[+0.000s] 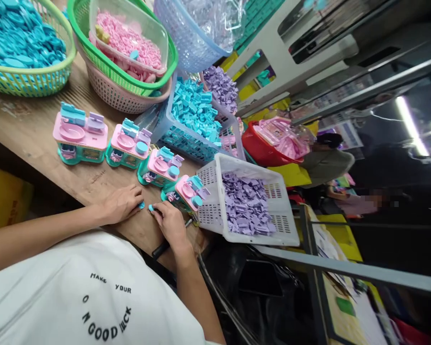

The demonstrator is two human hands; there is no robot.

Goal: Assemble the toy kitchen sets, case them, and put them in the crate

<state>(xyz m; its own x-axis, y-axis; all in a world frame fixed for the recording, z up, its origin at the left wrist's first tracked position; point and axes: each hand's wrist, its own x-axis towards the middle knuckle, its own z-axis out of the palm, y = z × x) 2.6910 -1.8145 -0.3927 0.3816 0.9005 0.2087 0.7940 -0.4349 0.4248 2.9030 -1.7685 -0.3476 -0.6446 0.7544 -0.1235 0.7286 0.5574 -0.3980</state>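
Head view: near me, the grip of the right hand [169, 221] was pinched on a small blue piece [151, 207]; the left hand [123, 203] touched another blue piece [141, 205], clamped or not I couldn't tell. Both were at the counter [88, 181], beside four toy kitchens [160, 167].

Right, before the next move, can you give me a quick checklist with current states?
1. Left hand has a blue piece at its fingers: ok.
2. Right hand has another blue piece at its fingers: ok.
3. Both pieces firmly pinched: cannot tell.
4. Four toy kitchens upright on the table: ok.
5. Round blue part on every kitchen's top: not ok; the leftmost kitchen lacks one.
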